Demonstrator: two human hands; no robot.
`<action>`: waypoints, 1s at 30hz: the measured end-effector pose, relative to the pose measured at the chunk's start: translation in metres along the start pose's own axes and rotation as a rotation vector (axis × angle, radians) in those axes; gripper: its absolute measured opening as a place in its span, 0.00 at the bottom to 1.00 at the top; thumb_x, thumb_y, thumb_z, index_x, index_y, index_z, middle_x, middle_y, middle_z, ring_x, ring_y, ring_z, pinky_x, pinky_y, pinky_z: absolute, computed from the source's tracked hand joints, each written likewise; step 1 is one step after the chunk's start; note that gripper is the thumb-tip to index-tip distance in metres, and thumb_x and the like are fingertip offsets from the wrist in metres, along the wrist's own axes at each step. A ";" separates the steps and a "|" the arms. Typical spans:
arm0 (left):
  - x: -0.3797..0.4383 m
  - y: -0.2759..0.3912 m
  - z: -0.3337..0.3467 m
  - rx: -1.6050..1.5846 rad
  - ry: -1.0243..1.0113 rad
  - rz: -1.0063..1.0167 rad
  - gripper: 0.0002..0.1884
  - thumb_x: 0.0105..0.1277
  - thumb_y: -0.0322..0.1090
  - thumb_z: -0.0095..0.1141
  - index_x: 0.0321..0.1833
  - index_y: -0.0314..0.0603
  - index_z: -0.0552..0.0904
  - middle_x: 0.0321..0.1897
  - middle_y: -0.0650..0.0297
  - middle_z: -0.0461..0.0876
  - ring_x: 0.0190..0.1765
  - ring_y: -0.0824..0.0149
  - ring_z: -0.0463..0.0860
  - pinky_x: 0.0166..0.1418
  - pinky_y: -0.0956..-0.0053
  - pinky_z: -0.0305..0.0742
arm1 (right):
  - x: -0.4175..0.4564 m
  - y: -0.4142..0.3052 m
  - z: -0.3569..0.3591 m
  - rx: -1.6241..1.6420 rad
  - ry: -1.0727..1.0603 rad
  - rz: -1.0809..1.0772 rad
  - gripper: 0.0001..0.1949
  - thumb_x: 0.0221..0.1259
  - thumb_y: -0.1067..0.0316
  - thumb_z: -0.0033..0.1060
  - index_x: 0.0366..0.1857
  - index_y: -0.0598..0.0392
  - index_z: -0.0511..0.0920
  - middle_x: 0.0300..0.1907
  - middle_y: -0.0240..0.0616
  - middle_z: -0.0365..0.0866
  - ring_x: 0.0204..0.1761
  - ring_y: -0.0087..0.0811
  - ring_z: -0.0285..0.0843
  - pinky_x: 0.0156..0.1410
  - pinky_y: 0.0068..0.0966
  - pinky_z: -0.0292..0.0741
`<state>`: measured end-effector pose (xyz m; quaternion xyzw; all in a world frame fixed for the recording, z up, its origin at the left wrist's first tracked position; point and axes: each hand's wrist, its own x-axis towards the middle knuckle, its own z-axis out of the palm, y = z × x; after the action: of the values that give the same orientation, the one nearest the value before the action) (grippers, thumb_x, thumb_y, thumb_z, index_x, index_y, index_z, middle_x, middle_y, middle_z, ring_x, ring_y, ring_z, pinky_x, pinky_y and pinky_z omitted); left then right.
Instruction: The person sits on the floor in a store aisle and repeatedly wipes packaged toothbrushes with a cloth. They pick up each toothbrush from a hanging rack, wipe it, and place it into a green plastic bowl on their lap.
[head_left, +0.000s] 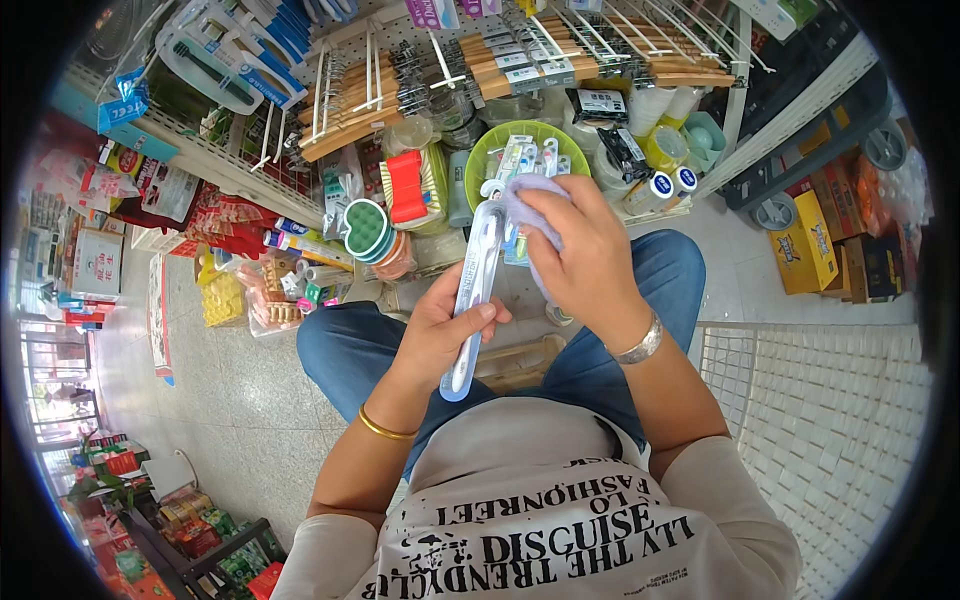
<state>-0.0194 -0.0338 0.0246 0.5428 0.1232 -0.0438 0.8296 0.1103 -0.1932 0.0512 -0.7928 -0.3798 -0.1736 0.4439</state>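
My left hand (457, 322) grips a packaged toothbrush (477, 289) in a clear, blue-edged case, held upright and slightly tilted, with its hanger end away from me. A folded light purple cloth (538, 196) is in my right hand (589, 255), its fingers bent over it, close beside the top end of the case. Behind both hands stands a round green plastic basket (480, 156) with several packaged toothbrushes (525, 154) in it. The right hand partly hides the basket's near side.
Wooden clothes hangers (517, 64) hang from rack hooks beyond the basket. Heart-shaped green containers (366, 229) and a red-topped bundle (407, 187) stand left of it; white-capped bottles (660, 187) stand right. A woven white panel (825, 435) is at my right, a yellow carton (802, 244) farther off.
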 end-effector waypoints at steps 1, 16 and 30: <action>0.000 0.001 0.000 -0.027 -0.038 0.000 0.28 0.69 0.27 0.61 0.72 0.36 0.69 0.40 0.60 0.83 0.35 0.75 0.78 0.40 0.79 0.75 | 0.000 -0.002 0.002 -0.013 -0.041 0.016 0.16 0.55 0.73 0.65 0.50 0.57 0.82 0.46 0.45 0.78 0.44 0.48 0.81 0.47 0.36 0.79; 0.003 -0.009 -0.004 -0.120 0.097 0.058 0.10 0.73 0.31 0.59 0.53 0.39 0.78 0.34 0.66 0.81 0.32 0.75 0.77 0.37 0.79 0.74 | -0.016 -0.021 0.016 0.063 -0.246 0.024 0.15 0.54 0.73 0.66 0.48 0.57 0.83 0.46 0.46 0.79 0.43 0.46 0.81 0.47 0.37 0.79; 0.011 -0.011 -0.008 -0.210 0.225 0.140 0.27 0.83 0.49 0.37 0.74 0.36 0.68 0.48 0.62 0.79 0.49 0.68 0.80 0.58 0.71 0.77 | -0.037 -0.029 0.034 0.007 -0.325 -0.191 0.11 0.50 0.70 0.65 0.39 0.50 0.84 0.37 0.36 0.72 0.37 0.38 0.75 0.39 0.35 0.76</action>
<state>-0.0128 -0.0299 0.0090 0.4620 0.1809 0.0882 0.8638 0.0616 -0.1724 0.0266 -0.7693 -0.5207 -0.0832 0.3607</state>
